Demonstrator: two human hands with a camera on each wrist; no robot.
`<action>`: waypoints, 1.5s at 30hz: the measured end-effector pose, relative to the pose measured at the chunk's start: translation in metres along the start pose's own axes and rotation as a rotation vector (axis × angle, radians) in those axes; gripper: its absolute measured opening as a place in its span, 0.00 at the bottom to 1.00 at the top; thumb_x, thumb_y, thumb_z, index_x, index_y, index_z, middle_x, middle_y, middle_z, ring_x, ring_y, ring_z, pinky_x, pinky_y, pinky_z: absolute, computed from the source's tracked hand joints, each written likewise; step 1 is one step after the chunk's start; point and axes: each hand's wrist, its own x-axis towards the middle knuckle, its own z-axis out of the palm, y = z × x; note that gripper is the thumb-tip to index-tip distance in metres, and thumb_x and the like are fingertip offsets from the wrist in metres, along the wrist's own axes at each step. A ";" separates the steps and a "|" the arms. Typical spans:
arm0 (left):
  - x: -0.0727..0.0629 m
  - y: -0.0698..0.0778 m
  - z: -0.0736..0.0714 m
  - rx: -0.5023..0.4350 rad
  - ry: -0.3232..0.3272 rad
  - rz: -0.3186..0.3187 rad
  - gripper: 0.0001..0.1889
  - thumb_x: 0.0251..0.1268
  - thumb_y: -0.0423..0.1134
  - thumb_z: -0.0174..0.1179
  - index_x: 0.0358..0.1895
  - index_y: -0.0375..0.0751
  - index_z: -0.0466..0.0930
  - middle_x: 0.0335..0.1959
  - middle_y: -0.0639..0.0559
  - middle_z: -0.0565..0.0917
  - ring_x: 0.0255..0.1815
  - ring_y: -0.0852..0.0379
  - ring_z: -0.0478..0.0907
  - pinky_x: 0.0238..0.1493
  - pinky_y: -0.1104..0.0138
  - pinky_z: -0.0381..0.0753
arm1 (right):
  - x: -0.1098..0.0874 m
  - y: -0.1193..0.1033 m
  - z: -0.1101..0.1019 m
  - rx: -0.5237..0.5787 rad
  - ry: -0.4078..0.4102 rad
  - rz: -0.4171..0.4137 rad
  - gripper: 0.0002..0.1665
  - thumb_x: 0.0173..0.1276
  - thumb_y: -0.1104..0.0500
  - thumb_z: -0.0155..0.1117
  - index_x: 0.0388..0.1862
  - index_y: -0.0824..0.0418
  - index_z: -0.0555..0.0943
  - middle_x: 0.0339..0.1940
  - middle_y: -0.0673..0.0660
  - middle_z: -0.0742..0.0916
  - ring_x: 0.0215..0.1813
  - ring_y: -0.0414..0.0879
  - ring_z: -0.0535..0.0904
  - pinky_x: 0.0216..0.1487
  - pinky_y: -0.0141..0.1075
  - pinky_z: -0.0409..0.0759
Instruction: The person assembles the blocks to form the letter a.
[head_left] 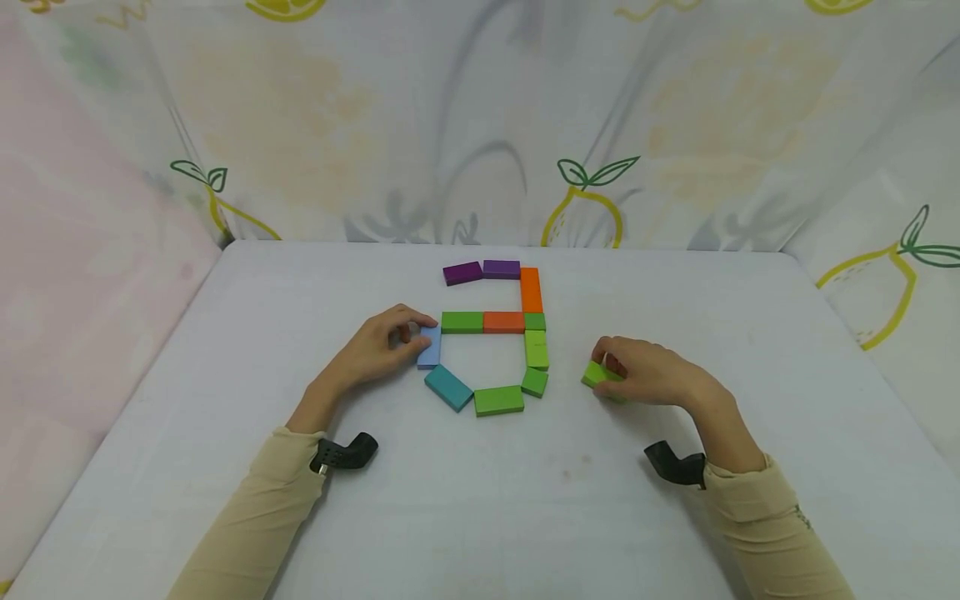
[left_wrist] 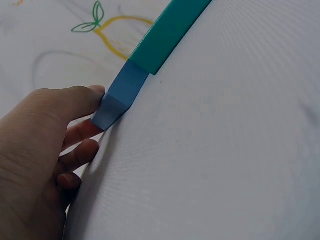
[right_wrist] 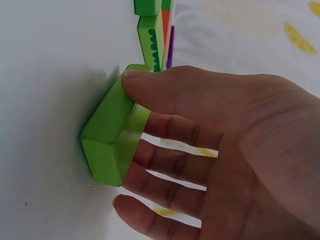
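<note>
My left hand [head_left: 386,342] pinches a light blue block [head_left: 429,354] at the left side of a figure laid out in coloured blocks. Its thumb and index finger sit at opposite ends of that block, which meets a teal block [left_wrist: 167,37] in the left wrist view. To the right of the figure, my right hand [head_left: 652,371] grips a light green block [right_wrist: 107,132] between thumb and fingers, close over the white table. Nearest to it in the figure are a lime block [head_left: 536,350] and a small green block [head_left: 535,382].
Across the figure's middle run a green block [head_left: 462,322] and a red-orange block [head_left: 503,322]. An orange block [head_left: 531,290] and two purple blocks, one darker [head_left: 462,273], form its top. A wide green block [head_left: 498,401] lies at the bottom. Lemon-printed cloth [head_left: 480,125] hangs behind the table [head_left: 480,517].
</note>
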 end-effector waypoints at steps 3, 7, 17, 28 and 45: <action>0.000 0.000 0.000 -0.003 0.000 0.002 0.14 0.63 0.38 0.62 0.52 0.46 0.79 0.38 0.54 0.78 0.35 0.59 0.70 0.38 0.69 0.70 | 0.001 0.000 0.001 -0.006 0.005 -0.001 0.16 0.60 0.55 0.66 0.44 0.59 0.75 0.30 0.52 0.78 0.34 0.42 0.72 0.36 0.35 0.69; 0.001 -0.001 0.000 -0.007 -0.001 -0.004 0.14 0.63 0.38 0.62 0.52 0.47 0.79 0.38 0.54 0.78 0.35 0.59 0.70 0.38 0.69 0.70 | 0.002 -0.001 0.002 -0.012 0.009 -0.004 0.16 0.60 0.55 0.66 0.44 0.58 0.75 0.30 0.52 0.78 0.34 0.42 0.71 0.37 0.35 0.69; -0.001 -0.002 0.001 -0.006 0.018 0.023 0.14 0.62 0.37 0.62 0.52 0.45 0.80 0.37 0.53 0.78 0.35 0.59 0.70 0.37 0.69 0.69 | 0.003 -0.007 0.005 -0.007 0.002 -0.004 0.17 0.61 0.54 0.66 0.46 0.57 0.76 0.34 0.51 0.80 0.37 0.44 0.73 0.40 0.37 0.72; -0.001 -0.001 0.000 -0.011 0.002 -0.008 0.15 0.62 0.39 0.62 0.52 0.48 0.79 0.38 0.55 0.77 0.36 0.60 0.70 0.38 0.69 0.69 | 0.007 -0.010 0.010 -0.010 0.013 -0.041 0.17 0.61 0.54 0.66 0.47 0.57 0.76 0.33 0.50 0.80 0.37 0.42 0.73 0.40 0.37 0.72; -0.002 -0.002 0.001 -0.020 0.002 -0.016 0.15 0.62 0.40 0.62 0.53 0.48 0.79 0.37 0.55 0.77 0.36 0.60 0.69 0.38 0.70 0.69 | 0.009 -0.019 0.016 -0.023 0.015 -0.081 0.16 0.62 0.54 0.66 0.47 0.57 0.78 0.34 0.48 0.78 0.38 0.41 0.72 0.43 0.37 0.73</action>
